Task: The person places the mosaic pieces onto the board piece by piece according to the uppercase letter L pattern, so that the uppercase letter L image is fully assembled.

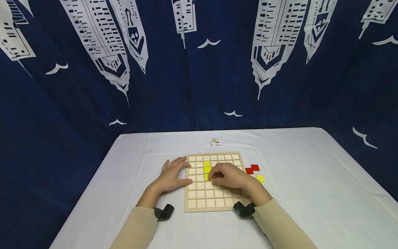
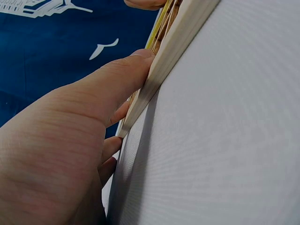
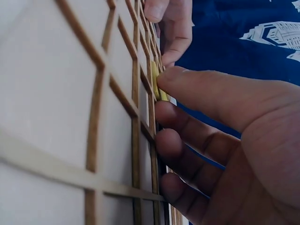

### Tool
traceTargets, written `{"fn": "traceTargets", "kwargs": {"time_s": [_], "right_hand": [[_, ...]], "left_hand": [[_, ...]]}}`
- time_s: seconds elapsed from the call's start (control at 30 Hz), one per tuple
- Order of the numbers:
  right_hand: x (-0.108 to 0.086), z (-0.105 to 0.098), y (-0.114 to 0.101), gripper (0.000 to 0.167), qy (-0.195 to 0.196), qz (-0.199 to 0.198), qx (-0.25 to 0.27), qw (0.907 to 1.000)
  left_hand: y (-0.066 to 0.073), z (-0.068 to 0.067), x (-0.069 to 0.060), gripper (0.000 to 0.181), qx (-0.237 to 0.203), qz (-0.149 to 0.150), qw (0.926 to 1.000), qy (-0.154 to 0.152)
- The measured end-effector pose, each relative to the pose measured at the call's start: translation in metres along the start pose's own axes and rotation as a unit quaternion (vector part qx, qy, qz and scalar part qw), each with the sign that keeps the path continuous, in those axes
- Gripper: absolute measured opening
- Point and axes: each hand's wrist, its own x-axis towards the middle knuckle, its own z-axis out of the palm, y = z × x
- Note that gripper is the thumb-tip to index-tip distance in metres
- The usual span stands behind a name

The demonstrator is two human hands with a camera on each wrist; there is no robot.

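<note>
A wooden grid board (image 1: 194, 209) lies on the white table with a column of yellow square tiles (image 1: 207, 169) in its cells. My left hand (image 1: 172, 175) rests at the board's left side, fingers spread and thumb on the rim; in the left wrist view the thumb presses the wooden edge (image 2: 164, 70). Over the grid, my right hand (image 1: 230, 175) has its thumb and fingertips at the lowest yellow tile (image 3: 154, 75), which it pinches low against the cells. The curled fingers partly cover that tile in the head view.
Right of the board lie two red tiles (image 1: 255, 167) and a loose yellow tile (image 1: 259, 178). Beyond the board's far edge is a small card (image 1: 216, 141) with a printed coloured grid. A dark blue curtain (image 1: 192, 86) hangs behind the table.
</note>
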Motion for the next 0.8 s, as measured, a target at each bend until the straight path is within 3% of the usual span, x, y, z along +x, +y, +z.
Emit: {"fn": "traceTargets", "kwargs": {"time_s": [0.37, 0.53, 0.8], "right_hand": [[-0.005, -0.013, 0.001, 0.014, -0.041, 0.0, 0.057, 0.9975], [-0.011, -0.029, 0.002, 0.017, -0.052, -0.001, 0.059, 0.9969], [-0.028, -0.058, 0.015, 0.023, -0.049, 0.029, 0.059, 0.9966]], "left_hand": [[0.001, 0.0, 0.001, 0.05, 0.008, -0.001, 1.0, -0.002], [0.001, 0.0, 0.001, 0.051, 0.007, -0.001, 1.0, 0.0], [0.0, 0.001, 0.0, 0.051, 0.007, -0.001, 1.0, 0.001]]}}
